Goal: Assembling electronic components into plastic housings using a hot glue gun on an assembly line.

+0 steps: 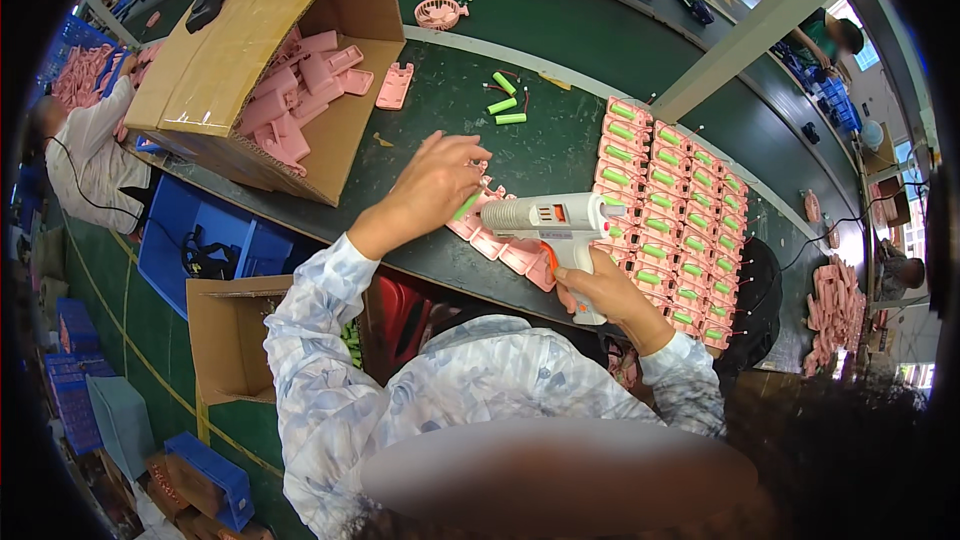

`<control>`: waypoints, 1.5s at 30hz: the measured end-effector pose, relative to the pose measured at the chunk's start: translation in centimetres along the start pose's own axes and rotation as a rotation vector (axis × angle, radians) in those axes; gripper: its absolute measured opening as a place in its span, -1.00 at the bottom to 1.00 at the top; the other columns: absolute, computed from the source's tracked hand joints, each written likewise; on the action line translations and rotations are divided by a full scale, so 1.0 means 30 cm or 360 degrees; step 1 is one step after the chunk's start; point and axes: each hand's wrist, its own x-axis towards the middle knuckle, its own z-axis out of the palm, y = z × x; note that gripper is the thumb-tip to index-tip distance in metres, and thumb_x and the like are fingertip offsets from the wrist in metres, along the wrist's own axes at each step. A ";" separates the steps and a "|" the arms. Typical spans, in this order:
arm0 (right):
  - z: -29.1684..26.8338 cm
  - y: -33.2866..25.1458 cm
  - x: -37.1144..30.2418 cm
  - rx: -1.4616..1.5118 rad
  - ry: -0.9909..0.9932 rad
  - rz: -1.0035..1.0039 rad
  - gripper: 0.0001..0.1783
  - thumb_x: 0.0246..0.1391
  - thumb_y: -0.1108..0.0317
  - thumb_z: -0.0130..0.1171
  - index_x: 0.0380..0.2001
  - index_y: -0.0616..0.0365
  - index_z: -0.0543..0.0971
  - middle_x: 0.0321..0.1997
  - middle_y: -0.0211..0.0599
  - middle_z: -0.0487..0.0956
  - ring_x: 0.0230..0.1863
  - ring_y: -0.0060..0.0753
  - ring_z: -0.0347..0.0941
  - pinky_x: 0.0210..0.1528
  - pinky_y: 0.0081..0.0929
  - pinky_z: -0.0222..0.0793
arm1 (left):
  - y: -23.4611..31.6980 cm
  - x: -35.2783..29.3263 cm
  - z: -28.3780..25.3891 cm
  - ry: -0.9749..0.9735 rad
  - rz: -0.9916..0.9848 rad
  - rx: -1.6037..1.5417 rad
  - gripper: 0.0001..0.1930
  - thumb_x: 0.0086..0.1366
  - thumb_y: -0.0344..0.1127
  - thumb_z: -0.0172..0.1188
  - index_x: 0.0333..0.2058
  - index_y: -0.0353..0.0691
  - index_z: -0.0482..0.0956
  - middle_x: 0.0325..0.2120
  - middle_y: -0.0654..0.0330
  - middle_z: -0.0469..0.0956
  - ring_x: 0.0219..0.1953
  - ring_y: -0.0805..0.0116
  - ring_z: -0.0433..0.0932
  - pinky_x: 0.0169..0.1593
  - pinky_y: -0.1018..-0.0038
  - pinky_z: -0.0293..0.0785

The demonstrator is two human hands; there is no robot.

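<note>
Honestly, the glue gun over the table's near side is my main risk: my right hand is wrapped round it, nozzle aimed right at the filled pink casings, so a careless swing could smear them. My left hand half-curls by a green cell; whether it pinches it, I can't tell. A bump could seat that crooked. Farther off, loose cells might roll if knocked.

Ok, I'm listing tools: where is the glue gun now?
In the head view, the glue gun is in the right hand, slightly right of centre, at the left edge of the rows of pink casings.
</note>
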 end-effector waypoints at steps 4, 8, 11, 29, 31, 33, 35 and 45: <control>0.004 0.003 -0.016 0.0017 0.0005 -0.0030 -0.79 0.18 0.31 0.09 -0.23 0.25 0.47 -0.49 -0.37 0.49 -0.59 -0.57 0.38 -0.53 -0.56 0.26 | 0.014 -0.021 0.067 -0.0072 0.0054 0.0166 -0.93 0.14 -0.40 0.26 -0.46 -0.22 0.70 0.10 0.07 0.50 0.35 0.05 0.24 0.33 -0.24 0.07; 0.024 -0.021 -0.040 0.0104 0.0010 -0.0068 -0.77 0.19 0.32 0.08 -0.18 0.26 0.48 -0.47 -0.38 0.49 -0.58 -0.58 0.39 -0.53 -0.57 0.27 | -0.001 -0.031 0.129 -0.0047 0.0108 0.0301 -0.92 0.13 -0.38 0.26 -0.48 -0.23 0.69 0.12 0.06 0.49 0.35 0.04 0.24 0.31 -0.30 0.07; 0.021 -0.013 -0.049 0.0116 0.0022 -0.0050 -0.75 0.21 0.32 0.08 -0.13 0.27 0.48 -0.45 -0.40 0.48 -0.58 -0.59 0.40 -0.53 -0.58 0.27 | -0.003 -0.025 0.143 -0.0041 0.0138 0.0363 -0.91 0.13 -0.37 0.25 -0.49 -0.24 0.68 0.14 0.05 0.48 0.35 0.04 0.24 0.28 -0.36 0.06; 0.019 0.020 0.006 0.0134 0.0076 -0.0063 -0.74 0.18 0.33 0.06 -0.14 0.29 0.48 -0.56 -0.34 0.50 -0.60 -0.53 0.39 -0.55 -0.53 0.26 | -0.115 0.192 0.022 0.0182 -0.0079 0.0309 -0.90 0.16 -0.40 0.26 -0.32 -0.16 0.68 -0.08 0.20 0.58 0.15 0.12 0.43 0.20 0.13 0.27; 0.021 0.018 -0.011 0.0163 0.0114 -0.0042 -0.76 0.18 0.33 0.07 -0.17 0.28 0.47 -0.58 -0.36 0.48 -0.60 -0.53 0.38 -0.54 -0.53 0.25 | -0.147 0.229 0.035 -0.0077 -0.0204 0.0244 -0.90 0.15 -0.35 0.31 -0.32 -0.11 0.70 -0.18 0.21 0.61 0.06 0.14 0.48 0.08 0.04 0.35; 0.019 0.024 -0.009 0.0120 0.0110 -0.0057 -0.76 0.18 0.32 0.08 -0.18 0.28 0.47 -0.57 -0.36 0.47 -0.60 -0.53 0.38 -0.54 -0.53 0.25 | -0.160 0.263 0.040 -0.0227 -0.0308 0.0293 -0.89 0.16 -0.34 0.28 -0.32 -0.13 0.70 -0.22 0.18 0.62 0.00 0.12 0.51 0.04 0.09 0.38; 0.015 0.030 -0.011 0.0079 0.0110 -0.0073 -0.77 0.18 0.32 0.09 -0.19 0.27 0.46 -0.57 -0.36 0.47 -0.60 -0.53 0.38 -0.54 -0.53 0.25 | -0.206 0.298 0.073 -0.0385 -0.0359 0.0311 -0.85 0.17 -0.28 0.26 -0.31 -0.18 0.69 -0.29 0.09 0.63 -0.11 0.06 0.57 -0.08 0.14 0.47; 0.007 0.022 -0.027 0.0412 0.0085 -0.0106 -0.70 0.22 0.29 0.07 -0.07 0.25 0.44 -0.48 -0.30 0.52 -0.57 -0.53 0.45 -0.55 -0.56 0.32 | -0.248 0.417 0.222 -0.0627 -0.0123 0.0593 -0.86 0.12 -0.28 0.29 -0.38 -0.18 0.68 -0.39 0.03 0.65 -0.23 0.02 0.65 -0.18 0.18 0.56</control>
